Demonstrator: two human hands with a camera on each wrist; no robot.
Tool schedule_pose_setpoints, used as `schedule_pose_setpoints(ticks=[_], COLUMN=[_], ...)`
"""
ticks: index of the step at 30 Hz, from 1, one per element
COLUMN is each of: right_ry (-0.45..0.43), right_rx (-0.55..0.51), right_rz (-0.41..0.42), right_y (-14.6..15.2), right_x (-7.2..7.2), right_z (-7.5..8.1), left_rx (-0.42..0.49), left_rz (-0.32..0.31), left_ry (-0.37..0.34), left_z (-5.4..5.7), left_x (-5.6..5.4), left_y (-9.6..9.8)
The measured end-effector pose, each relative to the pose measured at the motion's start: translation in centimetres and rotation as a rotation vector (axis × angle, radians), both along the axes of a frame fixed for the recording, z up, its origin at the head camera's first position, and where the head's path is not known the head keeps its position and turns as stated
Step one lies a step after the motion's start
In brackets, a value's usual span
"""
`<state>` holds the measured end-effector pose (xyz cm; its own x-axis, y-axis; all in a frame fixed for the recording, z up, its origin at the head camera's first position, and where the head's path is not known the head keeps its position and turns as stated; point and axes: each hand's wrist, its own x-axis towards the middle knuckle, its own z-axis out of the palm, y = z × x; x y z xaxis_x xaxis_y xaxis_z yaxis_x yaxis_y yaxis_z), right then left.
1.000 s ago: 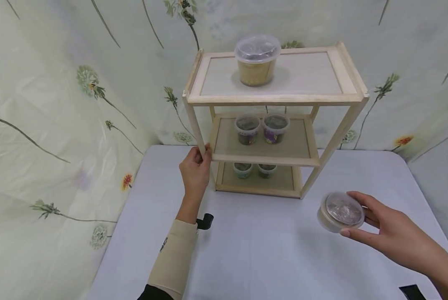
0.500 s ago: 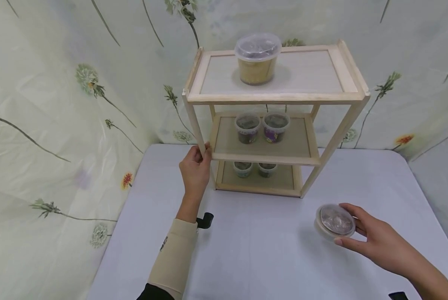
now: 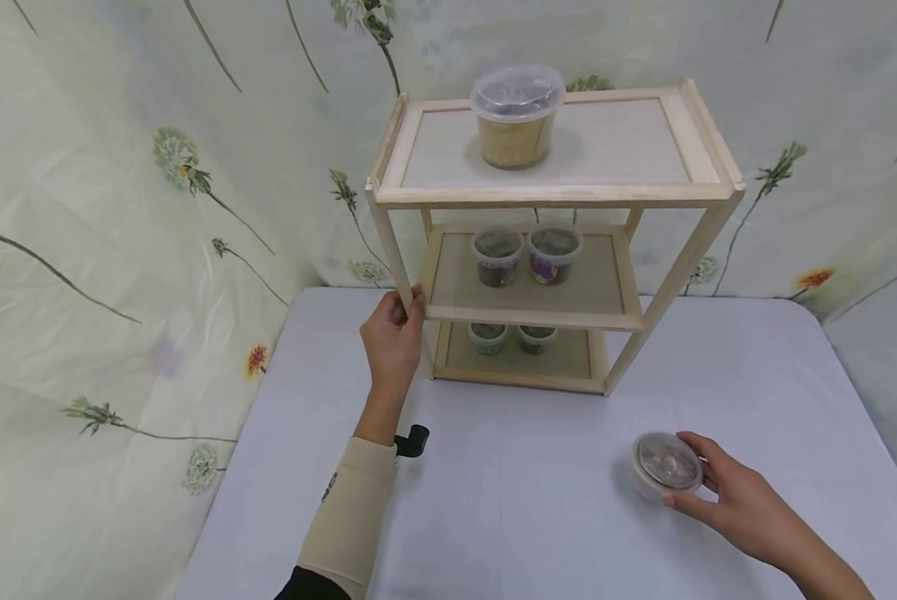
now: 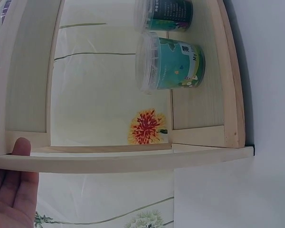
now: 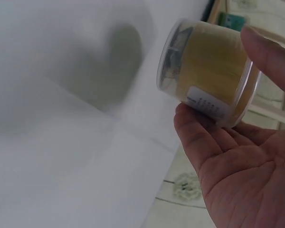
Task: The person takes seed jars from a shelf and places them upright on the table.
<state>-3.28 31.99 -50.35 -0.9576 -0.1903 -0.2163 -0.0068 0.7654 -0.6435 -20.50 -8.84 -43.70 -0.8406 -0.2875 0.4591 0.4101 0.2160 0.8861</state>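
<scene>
Thumb and fingers of the right hand (image 3: 750, 510) stand part-spread, bent round opposite sides of a lidded tub (image 5: 213, 61), which sits at the hand's ten o'clock, lid up; its shadow falls apart from it, so it seems held just above the table (image 3: 523, 500). The step in hand looks like lifting or setting down this tub while the left side is steadied; which of the two cannot be told. The next move likely calls for an even grip and a level lid. The right palm faces the tub, its forearm entering from five o'clock.

The left hand (image 3: 393, 342) grips the upright (image 3: 390, 250) with bunched fingers, forearm reaching in from seven o'clock. The rack (image 3: 523, 200) stands at the tub's eleven o'clock, bearing a lidded container (image 3: 516, 137) on top, with paired cups (image 3: 552, 254) on both shelves below.
</scene>
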Motion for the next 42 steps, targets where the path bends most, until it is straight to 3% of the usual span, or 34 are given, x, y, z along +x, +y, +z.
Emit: schedule_pose_setpoints(ticks=[6,21,37,42], right_ry=[0.026,-0.018,-0.047,-0.041], right_rx=[-0.002,0.039,0.023,0.034], right_rz=[-0.016,-0.057,-0.056,-0.049], right_y=[0.5,1.1,1.8,1.8], right_x=[0.5,0.7,1.2,1.4], right_z=[-1.1,-3.0,-3.8,-3.9], left_rx=[-0.026,-0.026,-0.024,-0.025], left_rz=[0.012,0.018,0.018,0.016], left_ry=[0.012,-0.009,-0.047,-0.048], left_z=[0.3,0.3,0.3,-1.6], left_x=[0.0,-0.1,0.1,-1.0], left_y=[0.0,0.1,0.0,-0.3])
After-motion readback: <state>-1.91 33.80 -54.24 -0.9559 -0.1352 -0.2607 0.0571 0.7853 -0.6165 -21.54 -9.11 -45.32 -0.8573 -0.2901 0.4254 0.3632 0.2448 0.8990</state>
